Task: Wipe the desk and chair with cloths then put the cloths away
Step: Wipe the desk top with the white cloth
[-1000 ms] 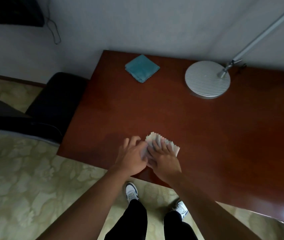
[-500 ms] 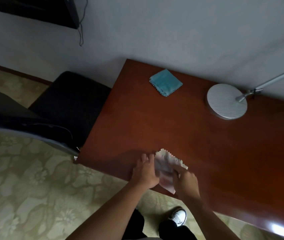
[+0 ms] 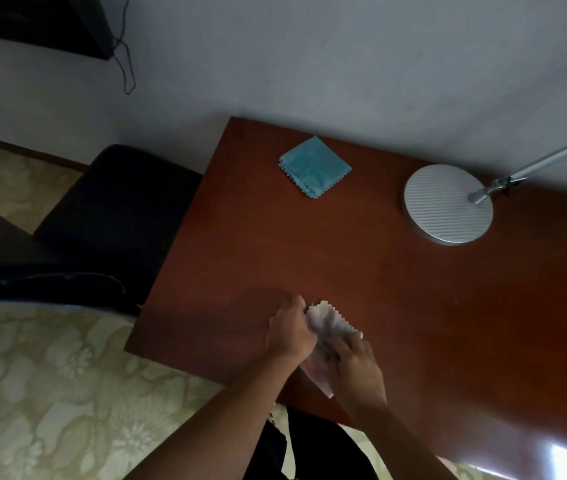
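gripping a zigzag-edged white cloth (image 3: 332, 322) in both hands, left hand (image 3: 290, 332), right hand (image 3: 356, 363), glossy wooden desk (image 3: 413, 306)

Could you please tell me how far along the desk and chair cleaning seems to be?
Early, it seems. Both hands, left hand and right hand, grip the white cloth at the desk's near edge. The teal cloth lies folded near the wall. The black chair and putting both cloths away remain.

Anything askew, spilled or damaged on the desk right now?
Nothing stands out. The blue cloth lies folded near the desk's back edge, the lamp base sits flat, and both hands hold the white cloth at the front edge.
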